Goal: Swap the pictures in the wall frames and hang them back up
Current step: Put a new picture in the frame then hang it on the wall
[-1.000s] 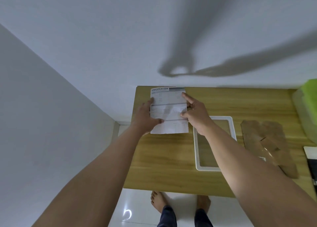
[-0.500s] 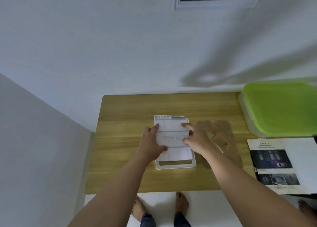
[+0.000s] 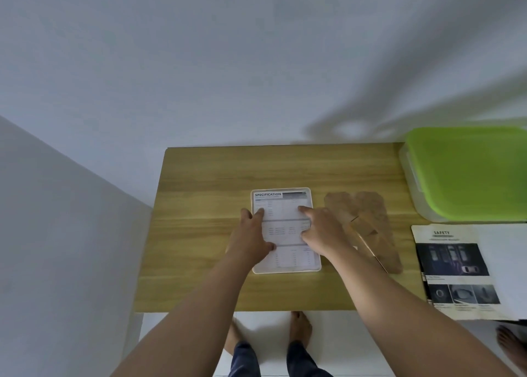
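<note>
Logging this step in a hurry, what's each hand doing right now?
Left hand: open, fingers pressing the specification sheet flat in the white frame.
Right hand: open, fingertips pressing the same sheet.

Light-brown rectangular wooden table (image 3: 199, 182): wood grain in long streaks, smooth, faint sheen.
White rounded-corner picture frame (image 3: 285, 271): looks like plastic, with a smooth, slightly glossy rim.
White printed paper sheet (image 3: 285, 228): thin paper, matt, flat.
Brown flat backing board (image 3: 368, 214): fibreboard or card, cannot tell which; dull, matt.
Lime-green rectangular lid (image 3: 470, 171): plastic, smooth, soft gloss.
Translucent box (image 3: 410, 182) under the lid: cloudy plastic.
Dark-pictured safety leaflet (image 3: 456, 262): coated paper, light sheen.
Pale wall (image 3: 199, 63): painted, matt.
White floor (image 3: 266, 326): smooth tile, glossy.
</note>
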